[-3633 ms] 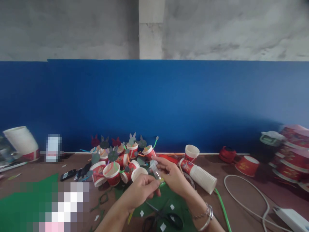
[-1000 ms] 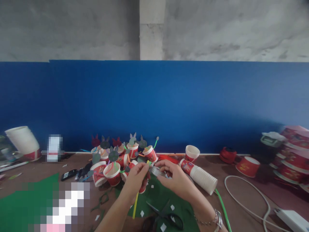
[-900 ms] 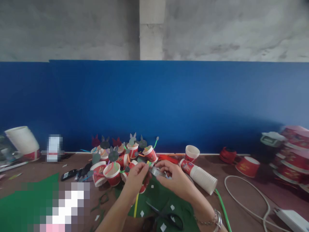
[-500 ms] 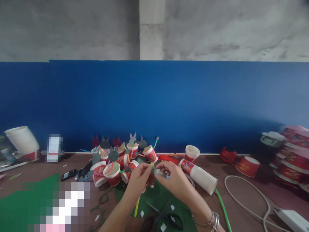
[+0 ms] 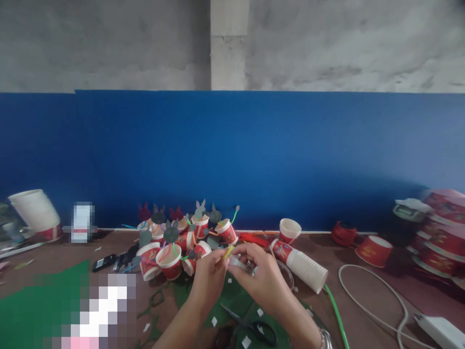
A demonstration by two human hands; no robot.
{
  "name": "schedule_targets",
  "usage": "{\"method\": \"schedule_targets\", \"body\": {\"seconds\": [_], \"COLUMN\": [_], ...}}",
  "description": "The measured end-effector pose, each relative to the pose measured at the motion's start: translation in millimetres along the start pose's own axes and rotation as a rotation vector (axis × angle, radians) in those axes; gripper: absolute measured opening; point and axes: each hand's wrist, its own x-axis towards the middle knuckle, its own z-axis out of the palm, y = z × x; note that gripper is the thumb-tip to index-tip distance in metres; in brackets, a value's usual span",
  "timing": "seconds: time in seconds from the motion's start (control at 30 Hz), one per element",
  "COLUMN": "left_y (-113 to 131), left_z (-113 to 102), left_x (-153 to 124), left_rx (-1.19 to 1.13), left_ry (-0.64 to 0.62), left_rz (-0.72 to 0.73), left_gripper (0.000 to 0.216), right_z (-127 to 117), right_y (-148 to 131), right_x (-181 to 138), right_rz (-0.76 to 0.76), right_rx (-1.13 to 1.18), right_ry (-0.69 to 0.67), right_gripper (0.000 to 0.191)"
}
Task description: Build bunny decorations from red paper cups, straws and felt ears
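My left hand (image 5: 210, 271) is closed in a pinch on a narrow yellow strip (image 5: 228, 251), whose end sticks up between the fingertips. Opposite it, my right hand (image 5: 259, 271) curls around a clear, shiny piece (image 5: 240, 263), too blurred to name for certain. The fingertips of both hands nearly meet above the dark green sheet (image 5: 203, 310). Below them lie black-handled scissors (image 5: 263, 332) and small white squares (image 5: 260, 312). Behind my left hand cluster several red-and-white paper cups (image 5: 169, 261) with coloured strips and animal-shaped cutouts attached.
A stack of paper cups (image 5: 307, 269) lies on its side to the right, near a green strip (image 5: 337, 310). A white cable (image 5: 363, 271) loops towards a white power strip (image 5: 441, 332). Red paper buckets (image 5: 448, 242) are piled far right. A blue wall panel (image 5: 232, 160) stands behind the table.
The yellow strip, earlier hanging below my left hand, now points up between the fingertips. My left hand has turned slightly, and the right hand has shifted a little lower.
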Motion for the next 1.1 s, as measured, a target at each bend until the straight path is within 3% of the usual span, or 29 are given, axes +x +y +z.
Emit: {"method": "schedule_targets", "body": {"seconds": [0.4, 0.73, 1.1], "left_y": [-6, 14, 12], "left_z": [1, 1, 0], "left_x": [0, 3, 3], "left_rx": [-0.043, -0.101, -0.215], "left_ry": [-0.013, 0.043, -0.006], "left_rz": [-0.085, -0.182, -0.243], "left_gripper": [0.015, 0.045, 0.04], "right_z": [-3, -5, -9], "right_y": [3, 7, 10], "right_x": [1, 4, 6], "right_rz": [-0.016, 0.013, 0.035], "right_rx": [0.034, -0.003, -0.022], "right_ry": [-0.005, 0.016, -0.002], "right_gripper": [0.025, 0.025, 0.026]}}
